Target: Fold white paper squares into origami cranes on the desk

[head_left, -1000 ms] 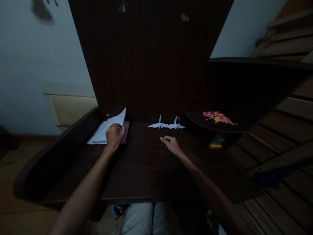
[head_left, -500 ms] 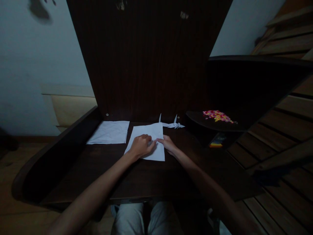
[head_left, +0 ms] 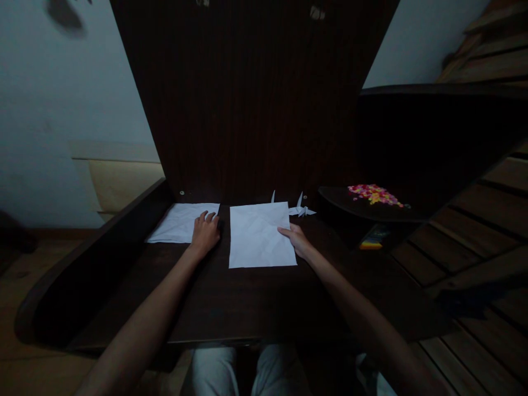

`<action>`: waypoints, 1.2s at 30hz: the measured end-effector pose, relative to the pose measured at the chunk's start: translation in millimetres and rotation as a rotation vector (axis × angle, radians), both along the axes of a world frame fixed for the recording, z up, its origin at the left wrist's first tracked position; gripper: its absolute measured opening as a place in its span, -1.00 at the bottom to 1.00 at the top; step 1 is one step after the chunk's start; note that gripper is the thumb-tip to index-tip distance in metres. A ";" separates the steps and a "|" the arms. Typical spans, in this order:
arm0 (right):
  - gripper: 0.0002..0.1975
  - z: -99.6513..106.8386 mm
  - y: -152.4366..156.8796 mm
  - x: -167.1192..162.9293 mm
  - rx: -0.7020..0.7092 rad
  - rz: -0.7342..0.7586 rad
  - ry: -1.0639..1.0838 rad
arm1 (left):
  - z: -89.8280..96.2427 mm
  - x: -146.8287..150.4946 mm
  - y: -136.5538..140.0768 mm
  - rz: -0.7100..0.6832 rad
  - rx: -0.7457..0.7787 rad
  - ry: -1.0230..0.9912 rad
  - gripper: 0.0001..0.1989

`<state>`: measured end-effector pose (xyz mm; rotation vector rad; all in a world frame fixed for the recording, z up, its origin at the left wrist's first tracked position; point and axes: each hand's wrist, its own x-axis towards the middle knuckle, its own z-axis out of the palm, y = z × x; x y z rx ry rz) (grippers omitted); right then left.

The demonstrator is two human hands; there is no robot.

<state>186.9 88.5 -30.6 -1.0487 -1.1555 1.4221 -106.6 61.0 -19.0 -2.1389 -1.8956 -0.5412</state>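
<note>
My right hand (head_left: 297, 239) grips a white sheet of paper (head_left: 259, 236) by its right edge, thumb on top and fingers underneath. The sheet is roughly square, lightly creased, and over the middle of the dark desk. To its left, my left hand (head_left: 206, 231) rests over the right edge of a stack of white paper (head_left: 171, 223), fingers loosely bent and apart, holding nothing that I can see. Behind the sheet, white folded paper figures like origami cranes (head_left: 301, 210) stand against the back panel, partly hidden by it.
A corner shelf (head_left: 334, 198) at the right bears a heap of small pink, red and yellow pieces (head_left: 375, 193). Below it is a small item with a yellow-orange edge (head_left: 371, 245). A raised side board (head_left: 103, 258) bounds the desk at the left.
My left hand has left the sheet and moved left to the paper stack. The sheet has shifted slightly right and turned straighter, still in my right hand.
</note>
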 end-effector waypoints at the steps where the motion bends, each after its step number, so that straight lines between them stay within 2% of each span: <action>1: -0.71 0.0 -0.9 0.5 0.004 -0.006 0.003 | 0.4 0.2 0.3 -0.009 0.008 -0.034 -0.58; 4: -0.68 2.1 -2.5 1.7 0.012 -0.012 0.014 | 3.7 2.1 0.4 -0.093 0.061 -0.207 -0.63; 7: -0.67 5.1 -3.4 2.1 0.006 -0.003 0.050 | 7.5 9.4 -0.8 -0.243 0.072 -0.566 -0.67; 11: -0.70 6.4 -5.3 0.9 -0.017 0.011 0.109 | 8.6 27.5 -3.3 -0.347 -0.142 -1.175 -0.63; 15: -0.70 5.1 -6.5 -0.2 0.001 0.015 0.102 | 6.2 41.4 -7.1 -0.274 -0.284 -1.492 -0.46; 20: -0.65 1.9 -2.8 -0.6 0.076 0.013 0.037 | 5.7 41.6 -11.5 -0.214 -0.341 -1.558 -0.64; 25: -0.60 1.5 -0.8 -0.4 0.176 -0.005 -0.080 | 4.0 39.0 -11.2 -0.194 -0.359 -1.642 -0.63; 30: -0.57 6.0 -4.1 2.8 0.291 0.077 -0.231 | 2.8 38.0 -11.9 -0.148 -0.329 -1.747 -0.66; 36: -0.79 5.7 -11.4 -0.6 0.557 0.107 -0.609 | 5.1 39.6 -15.1 -0.084 -0.355 -1.771 -0.79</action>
